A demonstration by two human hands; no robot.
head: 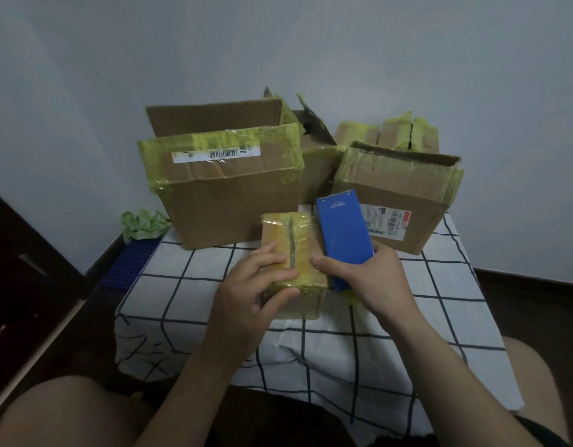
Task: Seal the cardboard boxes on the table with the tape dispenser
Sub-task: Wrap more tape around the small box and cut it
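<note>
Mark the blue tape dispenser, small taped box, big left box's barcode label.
blue tape dispenser (343,233): head view, middle of its blue face.
small taped box (306,253): head view, taped top, right of seam.
barcode label (215,154): head view, on the barcode.

Five cardboard boxes (220,204) (317,169) (398,195) (388,133) (298,253), one blue tape dispenser (343,237), two hands (246,291) (375,279), one green tape wad (143,224).

Pale grey wall (311,43) behind, dark floor (536,301) rt, dark wood furniture (20,269) lt; dim light.
</note>
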